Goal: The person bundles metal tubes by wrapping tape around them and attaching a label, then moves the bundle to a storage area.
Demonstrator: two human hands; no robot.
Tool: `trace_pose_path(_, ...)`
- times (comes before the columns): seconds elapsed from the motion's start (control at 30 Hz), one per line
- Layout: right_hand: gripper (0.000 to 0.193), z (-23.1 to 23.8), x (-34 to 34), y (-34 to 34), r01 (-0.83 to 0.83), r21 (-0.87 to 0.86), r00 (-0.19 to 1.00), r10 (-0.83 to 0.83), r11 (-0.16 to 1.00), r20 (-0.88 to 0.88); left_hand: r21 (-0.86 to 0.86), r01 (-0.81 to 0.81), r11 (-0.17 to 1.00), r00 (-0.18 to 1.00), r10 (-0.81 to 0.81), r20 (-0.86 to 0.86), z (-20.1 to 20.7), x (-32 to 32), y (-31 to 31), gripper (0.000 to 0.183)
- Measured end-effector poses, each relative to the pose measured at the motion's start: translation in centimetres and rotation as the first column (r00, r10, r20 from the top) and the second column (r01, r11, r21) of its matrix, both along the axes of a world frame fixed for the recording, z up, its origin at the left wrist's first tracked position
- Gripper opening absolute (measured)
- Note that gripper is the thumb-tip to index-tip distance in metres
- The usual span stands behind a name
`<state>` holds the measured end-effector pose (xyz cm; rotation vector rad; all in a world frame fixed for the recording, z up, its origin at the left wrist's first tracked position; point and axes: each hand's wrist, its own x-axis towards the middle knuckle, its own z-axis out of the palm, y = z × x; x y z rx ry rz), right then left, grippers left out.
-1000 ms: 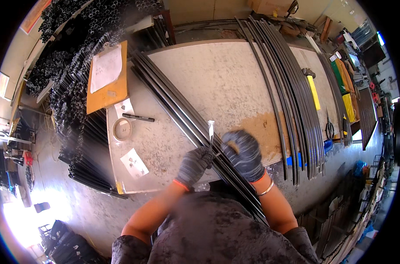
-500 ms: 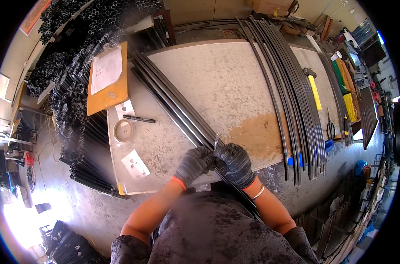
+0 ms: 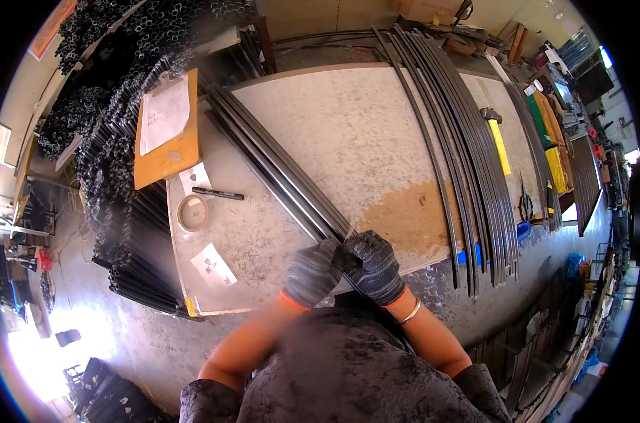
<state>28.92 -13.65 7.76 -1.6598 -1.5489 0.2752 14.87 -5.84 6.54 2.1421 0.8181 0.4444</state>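
A bundle of dark metal tubes (image 3: 285,166) runs slantwise across the table from far left towards my body. Both hands, in grey knit gloves with orange cuffs, meet over its near part at the table's front edge. My left hand (image 3: 311,271) is closed against the left side of the tubes. My right hand (image 3: 373,266) is closed on the other side, its fingertips touching the left's. A thin clear strip (image 3: 349,232) shows at the right fingertips; most of it is hidden by the gloves.
On the table's left lie a clipboard (image 3: 166,130), a black marker (image 3: 218,193), a tape roll (image 3: 193,213) and a paper slip (image 3: 213,266). More long tubes (image 3: 450,155), a yellow-handled hammer (image 3: 498,144) and scissors (image 3: 525,204) lie right. Stacked tubes (image 3: 94,120) rise beyond the left edge.
My hands have drawn closer together over the tubes, the left turning slightly inward. The clear strip, which stood up higher between them, now shows only as a short bit.
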Motion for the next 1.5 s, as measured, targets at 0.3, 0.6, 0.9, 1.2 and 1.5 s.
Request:
trace_pose_path(0.3, 0.020, -0.3, 0.2, -0.1, -0.053, 0.012, 0.997, 0.053, 0.999, -0.047, -0.004, -0.022, 1.000, 0.968, 0.022, 0.249, -0.3, -0.1, -0.2, 0.030)
trace_pose_path(0.6, 0.025, -0.7, -0.5, -0.7, 0.105, 0.056, 0.994, -0.103, 0.993, -0.046, -0.236, 0.021, 0.972, 0.989, 0.014, 0.144, -0.3, -0.7, 0.1, 0.019)
trace_pose_path(0.9, 0.025, 1.1, 0.0, -0.6, 0.119, 0.016, 0.970, -0.113, 0.993, -0.214, -0.533, 0.122, 0.837, 0.986, -0.043, 0.159, -2.6, -1.1, 1.4, 0.015)
trace_pose_path(1.2, 0.019, 1.0, -0.9, -0.9, 0.113, -0.003, 0.968, -0.109, 0.994, 0.227, -0.893, -0.086, 0.442, 0.990, 0.136, -0.028, 1.8, -0.3, 1.6, 0.011)
trace_pose_path(1.5, 0.015, 1.6, -0.9, -1.0, 0.085, -0.052, 0.974, -0.072, 0.995, 0.215, -0.696, -0.108, 0.710, 0.983, 0.181, 0.032, -0.3, -1.2, 0.6, 0.009)
